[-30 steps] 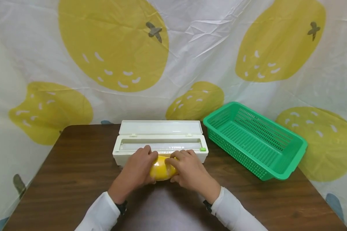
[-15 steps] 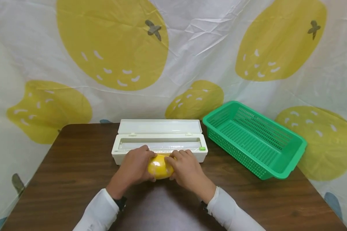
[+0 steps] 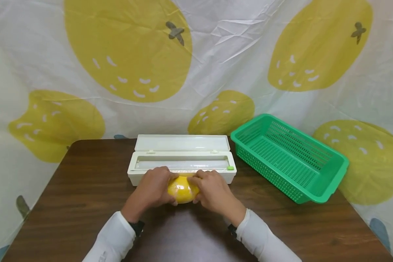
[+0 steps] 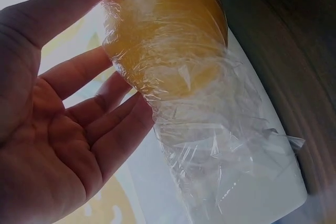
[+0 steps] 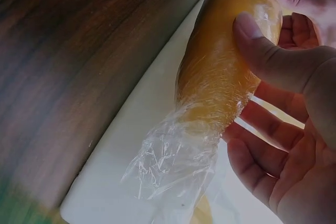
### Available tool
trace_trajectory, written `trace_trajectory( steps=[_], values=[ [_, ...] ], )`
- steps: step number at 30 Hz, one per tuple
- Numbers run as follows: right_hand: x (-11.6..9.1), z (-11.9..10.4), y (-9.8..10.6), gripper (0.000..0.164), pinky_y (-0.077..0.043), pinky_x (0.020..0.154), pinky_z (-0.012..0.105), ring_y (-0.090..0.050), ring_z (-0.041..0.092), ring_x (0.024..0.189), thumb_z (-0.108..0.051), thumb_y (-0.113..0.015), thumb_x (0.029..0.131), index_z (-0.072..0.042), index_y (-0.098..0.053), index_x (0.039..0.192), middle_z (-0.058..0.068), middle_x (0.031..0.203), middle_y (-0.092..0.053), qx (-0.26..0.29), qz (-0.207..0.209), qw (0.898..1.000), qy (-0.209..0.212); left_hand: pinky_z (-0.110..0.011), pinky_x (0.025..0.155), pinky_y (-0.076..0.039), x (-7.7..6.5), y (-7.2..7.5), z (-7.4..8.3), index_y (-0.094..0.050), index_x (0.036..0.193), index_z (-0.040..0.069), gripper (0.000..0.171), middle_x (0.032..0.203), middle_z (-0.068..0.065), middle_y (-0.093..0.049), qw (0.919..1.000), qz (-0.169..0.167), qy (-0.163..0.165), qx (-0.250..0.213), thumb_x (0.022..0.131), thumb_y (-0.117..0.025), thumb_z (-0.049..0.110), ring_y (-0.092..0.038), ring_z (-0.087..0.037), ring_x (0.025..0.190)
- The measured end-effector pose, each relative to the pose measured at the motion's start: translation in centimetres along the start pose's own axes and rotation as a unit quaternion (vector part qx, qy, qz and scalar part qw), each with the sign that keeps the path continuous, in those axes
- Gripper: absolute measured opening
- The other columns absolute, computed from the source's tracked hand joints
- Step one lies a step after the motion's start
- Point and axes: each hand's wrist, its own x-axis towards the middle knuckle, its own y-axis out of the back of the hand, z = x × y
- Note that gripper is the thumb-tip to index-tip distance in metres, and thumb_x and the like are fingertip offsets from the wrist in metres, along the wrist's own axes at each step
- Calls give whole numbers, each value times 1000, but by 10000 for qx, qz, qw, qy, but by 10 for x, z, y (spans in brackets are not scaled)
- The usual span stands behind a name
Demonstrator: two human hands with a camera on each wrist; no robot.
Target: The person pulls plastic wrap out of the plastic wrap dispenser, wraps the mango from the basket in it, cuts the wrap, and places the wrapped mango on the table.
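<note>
Between the hands is a smooth, oblong yellow fruit (image 3: 182, 190) wrapped in clear cling film. My left hand (image 3: 152, 189) grips its left end, thumb on the near face and fingers behind. From the other end my right hand (image 3: 214, 193) holds it the same way; in the right wrist view the right thumb (image 5: 262, 45) presses on the film. Loose, crinkled film (image 4: 205, 145) trails off the fruit's end in the left wrist view. Just beyond the hands stands a white cling film dispenser (image 3: 181, 154), lid raised, with a film roll (image 3: 183, 165) inside.
A green perforated basket (image 3: 291, 163) stands at the back right, angled beside the dispenser. A green slider (image 3: 230, 168) sits at the dispenser's right end. Everything rests on a dark wooden table (image 3: 85, 203); behind hangs a lemon-print curtain (image 3: 216, 65).
Both hands keep their grip on the fruit. It has turned slightly between them, so the shine on its face has shifted. Dispenser and basket stay put.
</note>
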Motion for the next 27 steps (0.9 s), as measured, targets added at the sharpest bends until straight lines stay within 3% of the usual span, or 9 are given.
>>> trace_trajectory(
  steps=[8,15,27],
  values=[
    [-2,2,-4,53,-54,62,38,-62,17,73,-32,-91,59,-13,-70,103,-1,86,-69,131,-64,9999,-62,-35,54,-41,2,-3,-4,-76,91,14,53,64,1,-57,9993,-257,74,-253,46,-94,38,-47,-17,59],
    [-2,4,-7,51,-57,72,39,-65,17,82,-31,-91,63,-12,-71,105,1,95,-73,335,-203,9992,-72,-34,57,-42,3,-4,-7,-77,100,14,57,68,0,-62,9974,-528,167,-458,51,-93,38,-49,-17,61],
    [-2,11,-4,52,-57,77,42,-66,19,90,-34,-87,70,-11,-71,114,1,104,-76,681,-436,9967,33,-33,61,-42,0,-3,-14,-76,107,10,54,77,0,-67,9930,-690,30,-954,61,-90,35,-50,-16,66]
  ],
)
